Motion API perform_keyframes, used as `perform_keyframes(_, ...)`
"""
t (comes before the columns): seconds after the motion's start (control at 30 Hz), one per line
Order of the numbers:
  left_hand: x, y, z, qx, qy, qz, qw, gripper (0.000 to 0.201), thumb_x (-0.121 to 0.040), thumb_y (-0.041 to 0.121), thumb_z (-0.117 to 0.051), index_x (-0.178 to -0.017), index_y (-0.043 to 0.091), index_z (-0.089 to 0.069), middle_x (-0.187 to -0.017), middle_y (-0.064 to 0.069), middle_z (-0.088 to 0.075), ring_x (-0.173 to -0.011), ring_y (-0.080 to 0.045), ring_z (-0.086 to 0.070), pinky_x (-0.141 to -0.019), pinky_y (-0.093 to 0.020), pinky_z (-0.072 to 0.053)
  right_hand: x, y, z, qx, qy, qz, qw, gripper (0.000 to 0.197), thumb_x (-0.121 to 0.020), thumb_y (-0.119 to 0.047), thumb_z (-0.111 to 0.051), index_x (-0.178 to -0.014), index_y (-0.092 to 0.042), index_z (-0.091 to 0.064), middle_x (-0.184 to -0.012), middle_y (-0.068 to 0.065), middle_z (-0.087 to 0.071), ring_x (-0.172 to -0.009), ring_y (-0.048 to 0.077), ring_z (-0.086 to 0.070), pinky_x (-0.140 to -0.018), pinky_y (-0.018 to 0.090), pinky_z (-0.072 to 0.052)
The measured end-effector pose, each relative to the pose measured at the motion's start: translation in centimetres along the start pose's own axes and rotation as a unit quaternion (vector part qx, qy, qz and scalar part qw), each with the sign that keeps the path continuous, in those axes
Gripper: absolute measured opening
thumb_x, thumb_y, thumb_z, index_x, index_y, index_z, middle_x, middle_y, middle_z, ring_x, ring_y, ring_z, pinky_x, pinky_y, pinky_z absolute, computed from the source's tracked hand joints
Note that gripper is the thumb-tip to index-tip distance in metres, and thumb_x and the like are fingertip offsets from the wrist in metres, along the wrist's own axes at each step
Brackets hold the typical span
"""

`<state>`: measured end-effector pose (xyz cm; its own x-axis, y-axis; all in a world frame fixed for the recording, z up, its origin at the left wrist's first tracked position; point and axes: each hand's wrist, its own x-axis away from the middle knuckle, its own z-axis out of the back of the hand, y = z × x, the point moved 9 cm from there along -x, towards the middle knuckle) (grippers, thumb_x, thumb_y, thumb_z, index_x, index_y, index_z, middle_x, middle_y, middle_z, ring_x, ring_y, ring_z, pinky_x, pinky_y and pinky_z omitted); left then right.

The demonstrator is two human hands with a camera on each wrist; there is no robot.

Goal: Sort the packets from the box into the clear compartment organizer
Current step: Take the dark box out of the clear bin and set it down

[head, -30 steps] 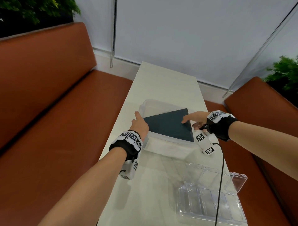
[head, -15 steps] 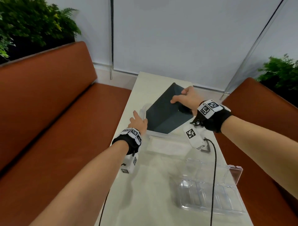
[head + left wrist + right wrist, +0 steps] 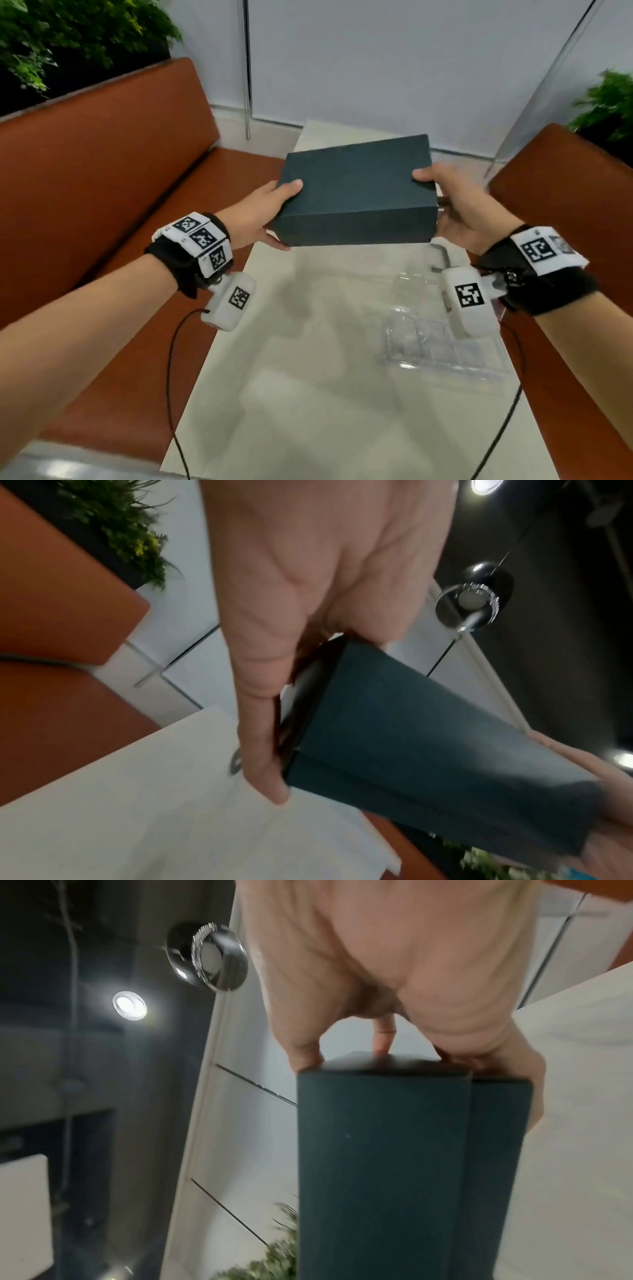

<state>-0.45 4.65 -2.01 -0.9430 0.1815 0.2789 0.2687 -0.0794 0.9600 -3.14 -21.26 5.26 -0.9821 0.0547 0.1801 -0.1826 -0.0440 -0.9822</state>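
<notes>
A dark teal closed box [image 3: 356, 192] is held in the air above the white table [image 3: 308, 394], between both hands. My left hand [image 3: 263, 216] grips its left end, thumb on top and fingers underneath. My right hand [image 3: 455, 205] grips the right end the same way. The left wrist view shows my fingers [image 3: 260, 723] along the end of the box [image 3: 428, 750]. In the right wrist view the fingertips [image 3: 304, 1053] pinch the end of the box [image 3: 394, 1164]. The clear compartment organizer [image 3: 442, 339] lies open on the table near my right wrist. No packets show.
Orange-brown bench seats [image 3: 120, 212] flank the narrow table on both sides. Green plants [image 3: 68, 41] stand behind the backrests. A small dark L-shaped tool [image 3: 442, 257] lies on the table under the box. Cables trail from both wrist cameras.
The box was lifted out of the clear tub by my right hand and raised toward me. My left hand left the tub and took hold of the box's left end.
</notes>
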Motion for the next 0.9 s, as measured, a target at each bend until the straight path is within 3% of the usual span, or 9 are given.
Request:
perform_keyframes(0.17, 3.7, -10.8, 0.7, -0.060, 0.005, 0.118, 0.991, 0.041, -0.097, 0.048, -0.049, -0.132, 0.028, -0.044, -0.123, -0.004, -0.057, -0.107, -0.025, -0.059, -0.080, -0.052, -0.058, 1.7, 13.2, -1.8, 0.038, -0.033, -0.144, 0.988, 0.049, -0.089, -0.026, -0.058, -0.130, -0.004, -0.046, -0.099, 0.011, -0.055, -0.082, 0.024, -0.056, -0.063, 0.042, -0.053)
perform_keyframes(0.3, 5.8, -16.8, 0.6, -0.129, -0.001, 0.151, 0.980, 0.042, -0.099, 0.048, -0.044, -0.135, 0.028, -0.038, -0.120, 0.001, -0.056, -0.101, -0.018, -0.057, -0.076, -0.049, -0.059, 4.0, 21.9, -3.2, 0.024, -0.023, -0.228, 0.973, 0.055, -0.084, -0.023, -0.064, -0.130, -0.006, -0.039, -0.121, 0.014, -0.055, -0.106, 0.032, -0.058, -0.078, 0.053, -0.051)
perform_keyframes(0.37, 6.3, -18.4, 0.5, -0.154, 0.000, 0.150, 0.977, 0.048, -0.099, 0.049, -0.043, -0.140, 0.028, -0.032, -0.125, 0.001, -0.053, -0.106, -0.020, -0.056, -0.074, -0.045, -0.059, 4.6, 24.3, -3.5, 0.017, 0.000, -0.241, 0.970, 0.053, -0.083, -0.020, -0.065, -0.125, -0.009, -0.034, -0.122, 0.013, -0.054, -0.109, 0.031, -0.058, -0.079, 0.052, -0.050)
perform_keyframes(0.5, 6.9, -20.4, 0.0, -0.170, 0.018, 0.154, 0.973, 0.052, -0.099, 0.048, -0.042, -0.145, 0.031, -0.024, -0.132, -0.001, -0.048, -0.117, -0.028, -0.052, -0.090, -0.054, -0.052, 5.6, 26.7, -3.5, 0.026, 0.033, -0.249, 0.968, 0.047, -0.083, -0.017, -0.065, -0.118, -0.009, -0.035, -0.117, 0.012, -0.053, -0.092, 0.024, -0.060, -0.064, 0.036, -0.051)
perform_keyframes(0.57, 7.2, -21.1, -0.5, -0.165, 0.024, 0.155, 0.974, 0.052, -0.100, 0.046, -0.042, -0.145, 0.028, -0.023, -0.133, -0.002, -0.048, -0.118, -0.028, -0.051, -0.095, -0.053, -0.049, 5.8, 26.9, -3.3, 0.044, 0.040, -0.238, 0.969, 0.048, -0.083, -0.018, -0.066, -0.119, -0.009, -0.035, -0.116, 0.012, -0.053, -0.087, 0.021, -0.059, -0.060, 0.033, -0.049)
perform_keyframes(0.67, 7.5, -21.4, -0.5, -0.206, 0.035, 0.122, 0.970, 0.056, -0.100, 0.046, -0.042, -0.146, 0.019, -0.026, -0.138, -0.004, -0.051, -0.119, -0.026, -0.053, -0.100, -0.045, -0.046, 6.3, 26.9, -3.0, 0.101, 0.038, -0.224, 0.969, 0.044, -0.085, -0.019, -0.066, -0.118, -0.012, -0.039, -0.119, 0.011, -0.055, -0.095, 0.025, -0.059, -0.074, 0.041, -0.054)
perform_keyframes(0.77, 8.2, -22.3, 0.2, -0.204, 0.044, 0.131, 0.969, 0.057, -0.099, 0.049, -0.044, -0.144, 0.018, -0.032, -0.134, -0.004, -0.054, -0.116, -0.026, -0.056, -0.098, -0.045, -0.049, 7.6, 27.5, -3.2, 0.176, -0.003, -0.231, 0.957, 0.046, -0.089, -0.024, -0.062, -0.129, -0.014, -0.041, -0.123, 0.008, -0.055, -0.108, 0.028, -0.057, -0.086, 0.048, -0.052)
perform_keyframes(0.9, 8.1, -21.8, 0.7, -0.184, 0.055, 0.167, 0.967, 0.049, -0.097, 0.052, -0.045, -0.128, 0.015, -0.047, -0.124, -0.004, -0.055, -0.111, -0.023, -0.055, -0.079, -0.036, -0.056, 8.2, 26.4, -2.6, 0.216, -0.026, -0.229, 0.949, 0.041, -0.092, -0.030, -0.058, -0.125, -0.007, -0.050, -0.122, 0.010, -0.058, -0.108, 0.029, -0.058, -0.079, 0.041, -0.050)
